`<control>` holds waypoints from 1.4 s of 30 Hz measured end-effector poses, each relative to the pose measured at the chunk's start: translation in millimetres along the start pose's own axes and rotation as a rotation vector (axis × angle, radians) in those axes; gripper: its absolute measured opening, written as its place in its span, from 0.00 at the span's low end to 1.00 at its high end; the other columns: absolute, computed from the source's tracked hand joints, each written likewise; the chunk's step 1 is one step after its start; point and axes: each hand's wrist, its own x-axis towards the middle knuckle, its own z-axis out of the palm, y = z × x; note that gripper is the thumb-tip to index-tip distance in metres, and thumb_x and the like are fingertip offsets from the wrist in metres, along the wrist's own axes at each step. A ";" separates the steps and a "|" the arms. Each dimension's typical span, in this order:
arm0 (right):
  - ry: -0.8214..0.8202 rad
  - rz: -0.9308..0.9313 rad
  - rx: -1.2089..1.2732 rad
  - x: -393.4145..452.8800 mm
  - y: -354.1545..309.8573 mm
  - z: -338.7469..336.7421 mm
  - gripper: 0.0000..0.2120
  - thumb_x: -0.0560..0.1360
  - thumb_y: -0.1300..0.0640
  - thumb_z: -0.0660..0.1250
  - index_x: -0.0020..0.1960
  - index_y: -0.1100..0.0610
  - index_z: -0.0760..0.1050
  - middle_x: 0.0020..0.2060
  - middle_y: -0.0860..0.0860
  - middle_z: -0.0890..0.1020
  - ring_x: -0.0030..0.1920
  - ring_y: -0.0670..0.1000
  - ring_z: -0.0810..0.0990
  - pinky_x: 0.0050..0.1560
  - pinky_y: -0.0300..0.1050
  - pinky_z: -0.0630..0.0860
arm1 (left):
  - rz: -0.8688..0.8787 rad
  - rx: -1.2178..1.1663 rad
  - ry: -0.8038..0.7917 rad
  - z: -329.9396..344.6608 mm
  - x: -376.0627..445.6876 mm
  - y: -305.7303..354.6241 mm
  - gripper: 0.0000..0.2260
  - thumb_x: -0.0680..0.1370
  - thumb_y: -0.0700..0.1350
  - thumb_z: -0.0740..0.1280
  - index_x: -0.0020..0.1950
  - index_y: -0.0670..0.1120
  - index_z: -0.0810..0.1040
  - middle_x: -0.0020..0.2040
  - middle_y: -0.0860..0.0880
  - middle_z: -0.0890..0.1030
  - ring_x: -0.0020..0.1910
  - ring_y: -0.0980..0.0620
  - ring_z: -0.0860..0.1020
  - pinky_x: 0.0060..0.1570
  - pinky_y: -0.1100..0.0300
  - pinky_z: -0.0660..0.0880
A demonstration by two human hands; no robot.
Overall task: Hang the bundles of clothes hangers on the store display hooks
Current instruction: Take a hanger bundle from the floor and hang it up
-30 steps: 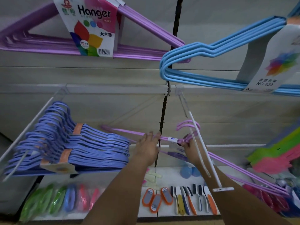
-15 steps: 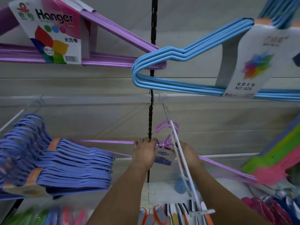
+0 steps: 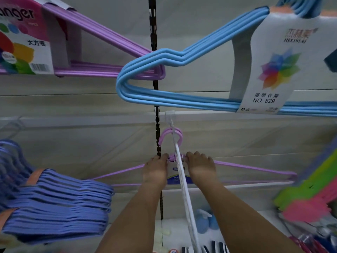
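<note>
**Lilac bundle being seated on the hook**

The lilac hanger bundle (image 3: pixel 237 166) is gripped at its neck by the left hand (image 3: pixel 156 169) and right hand (image 3: pixel 199 167), either side of the white display hook (image 3: pixel 179 161). Its hooks appear threaded over it. Next, sliding toward the hook's base, then release.

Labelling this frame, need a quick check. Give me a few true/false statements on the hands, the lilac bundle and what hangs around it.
1. Both hands grip the lilac hanger bundle near its neck. True: left hand, right hand.
2. The bundle's hooks sit over the white display hook. True.
3. The bundle hanging above it is green. False: it is the light blue hanger bundle.
4. The label on the blue bundle reads NO: 829. True.
5. The stack at lower left is pink. False: those are the periwinkle hangers.
</note>
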 end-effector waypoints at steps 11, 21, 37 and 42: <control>0.084 -0.053 0.023 -2.9 -8.6 -4.2 0.16 0.82 0.52 0.54 0.60 0.59 0.76 0.51 0.55 0.81 0.54 0.58 0.79 0.68 0.55 0.63 | -0.056 0.047 -0.028 -2.6 -8.7 2.2 0.26 0.81 0.40 0.56 0.78 0.46 0.51 0.78 0.46 0.56 0.75 0.44 0.57 0.73 0.50 0.56; 0.002 -0.106 0.036 -61.0 21.6 -53.5 0.16 0.78 0.51 0.61 0.57 0.62 0.77 0.48 0.59 0.82 0.48 0.60 0.80 0.51 0.49 0.74 | -0.058 0.064 -0.052 -26.5 -68.5 25.8 0.23 0.82 0.45 0.53 0.77 0.45 0.57 0.77 0.45 0.59 0.75 0.46 0.58 0.73 0.53 0.56; -0.197 0.175 0.067 -229.8 118.6 -117.4 0.38 0.75 0.36 0.36 0.74 0.57 0.61 0.72 0.54 0.67 0.70 0.54 0.67 0.69 0.44 0.60 | -0.048 -0.118 -0.268 -32.7 -222.0 114.8 0.25 0.83 0.55 0.51 0.78 0.47 0.56 0.77 0.47 0.60 0.75 0.48 0.60 0.72 0.55 0.59; -0.150 0.349 0.060 -300.5 145.8 -137.5 0.26 0.82 0.43 0.50 0.74 0.56 0.61 0.72 0.55 0.66 0.69 0.56 0.67 0.68 0.46 0.61 | 0.194 -0.064 -0.375 -25.3 -245.3 159.6 0.22 0.83 0.54 0.51 0.74 0.44 0.62 0.73 0.45 0.66 0.71 0.48 0.64 0.68 0.57 0.62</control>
